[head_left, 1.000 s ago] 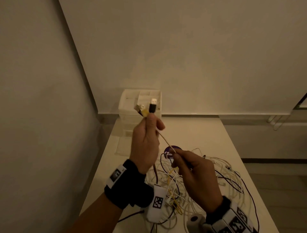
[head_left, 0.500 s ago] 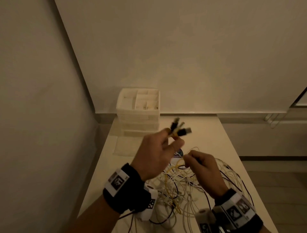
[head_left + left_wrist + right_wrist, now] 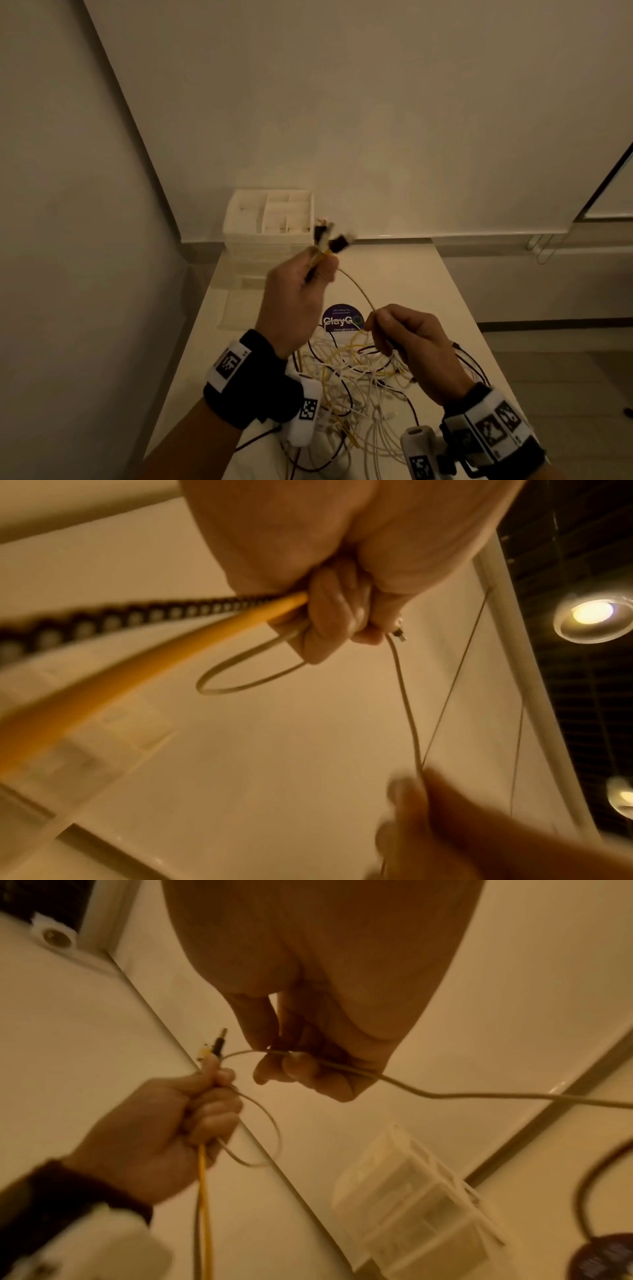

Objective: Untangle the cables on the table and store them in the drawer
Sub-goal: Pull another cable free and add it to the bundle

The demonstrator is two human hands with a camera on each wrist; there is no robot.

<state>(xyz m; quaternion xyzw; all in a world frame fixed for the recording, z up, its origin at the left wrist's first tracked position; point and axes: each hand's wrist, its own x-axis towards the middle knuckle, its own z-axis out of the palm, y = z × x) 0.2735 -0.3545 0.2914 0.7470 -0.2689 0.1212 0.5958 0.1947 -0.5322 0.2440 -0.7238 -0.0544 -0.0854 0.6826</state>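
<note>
My left hand is raised above the table and grips a bunch of cable ends, their black and pale plugs sticking up past the fist. In the left wrist view a yellow cable, a dark braided cable and a pale cable loop leave that fist. A thin pale cable runs from it down to my right hand, which pinches it between thumb and fingers. Below both hands lies the tangle of white, yellow and dark cables. The white drawer unit stands at the table's far left.
A round purple sticker lies on the white table just beyond the tangle. A pale flat tray or open drawer sits in front of the unit. Walls close the left and far sides; the table's right edge drops to the floor.
My left hand has risen again with the plug ends, after dipping toward the table. The right hand has shifted right and still pinches the thin cable, now stretched between the hands.
</note>
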